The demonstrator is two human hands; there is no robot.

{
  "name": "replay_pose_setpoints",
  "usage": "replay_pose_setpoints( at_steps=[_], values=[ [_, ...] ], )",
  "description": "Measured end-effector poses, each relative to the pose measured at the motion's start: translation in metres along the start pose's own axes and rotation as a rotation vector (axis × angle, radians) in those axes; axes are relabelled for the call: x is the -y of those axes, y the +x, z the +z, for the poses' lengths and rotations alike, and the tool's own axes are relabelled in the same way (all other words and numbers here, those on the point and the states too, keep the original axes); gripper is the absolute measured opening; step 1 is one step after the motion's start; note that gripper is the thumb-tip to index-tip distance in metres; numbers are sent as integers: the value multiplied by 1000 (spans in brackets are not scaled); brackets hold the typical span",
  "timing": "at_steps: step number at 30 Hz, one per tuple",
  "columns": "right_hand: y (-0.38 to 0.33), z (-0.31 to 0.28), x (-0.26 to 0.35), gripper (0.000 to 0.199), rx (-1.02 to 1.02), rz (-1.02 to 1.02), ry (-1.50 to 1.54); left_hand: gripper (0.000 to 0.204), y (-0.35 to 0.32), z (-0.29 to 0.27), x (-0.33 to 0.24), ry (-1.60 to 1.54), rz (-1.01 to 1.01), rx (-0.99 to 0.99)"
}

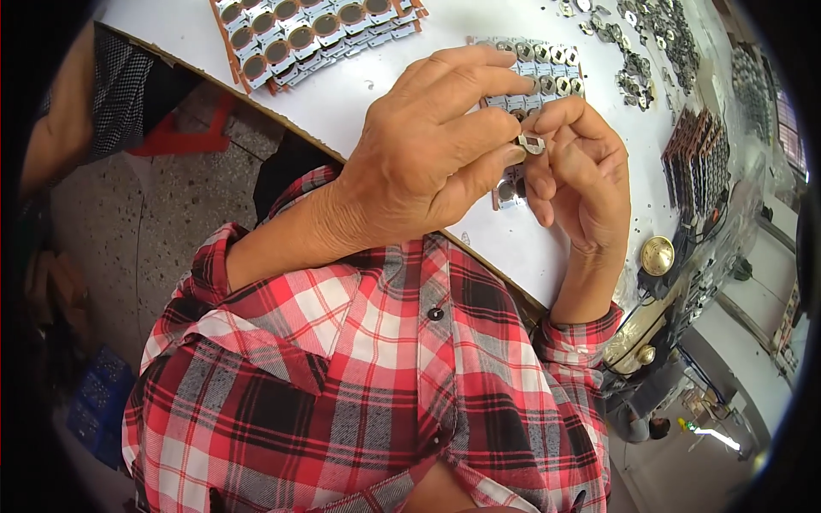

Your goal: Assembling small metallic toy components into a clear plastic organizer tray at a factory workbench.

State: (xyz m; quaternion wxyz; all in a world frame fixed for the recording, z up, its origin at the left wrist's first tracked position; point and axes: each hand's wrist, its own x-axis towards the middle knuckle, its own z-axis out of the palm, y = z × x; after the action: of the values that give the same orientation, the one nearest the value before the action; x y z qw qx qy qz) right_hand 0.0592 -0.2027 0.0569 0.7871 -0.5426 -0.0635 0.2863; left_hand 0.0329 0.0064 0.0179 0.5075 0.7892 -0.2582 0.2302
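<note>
Red plaid shirt [368,385] fills the lower part of the view, closest to the camera, with both sleeves rolled up to the forearms

Far to the left of the hands, at the upper edge of the white worktable [359,94], lies an orange tray of round metal parts [308,34], its rows looking full and untouched. Left hand [428,145] is curled, the thumb and forefinger pressed together on one side of a small grey metal clip [531,143]; the other fingers lie loosely over it. Right hand [581,175] meets it from the other side, fingertips closed on the same clip, so the piece is pinched between both hands, a little above the table

Just behind the hands, partly hidden by the left fingers, lies a panel of small silver parts [547,68] in rows; one more piece of such a strip shows under the hands. It seems that the clip belongs to this panel, but I cannot tell this for sure. To the right and beyond the right hand, a loose heap of small metal pieces [641,51] is spread on the table, and a dark stack of plates [697,162] stands near the table edge

My judgement: the work is in the middle. Many loose pieces already lie in the heap, yet the panel and the full orange tray show that much is left
</note>
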Motion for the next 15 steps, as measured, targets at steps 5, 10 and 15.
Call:
replay_pose_setpoints(
  at_steps=[5,10,15],
  values=[
    [1,4,-1,19,-77,24,16,20,-1,0,-2,6,-22,18],
    [-2,5,4,19,-177,13,44,24,2,-1,-2,-2,-18,20],
    [-8,-28,22,21,-316,-38,-6,34,4,-3,-6,91,-56,72]
  ],
)
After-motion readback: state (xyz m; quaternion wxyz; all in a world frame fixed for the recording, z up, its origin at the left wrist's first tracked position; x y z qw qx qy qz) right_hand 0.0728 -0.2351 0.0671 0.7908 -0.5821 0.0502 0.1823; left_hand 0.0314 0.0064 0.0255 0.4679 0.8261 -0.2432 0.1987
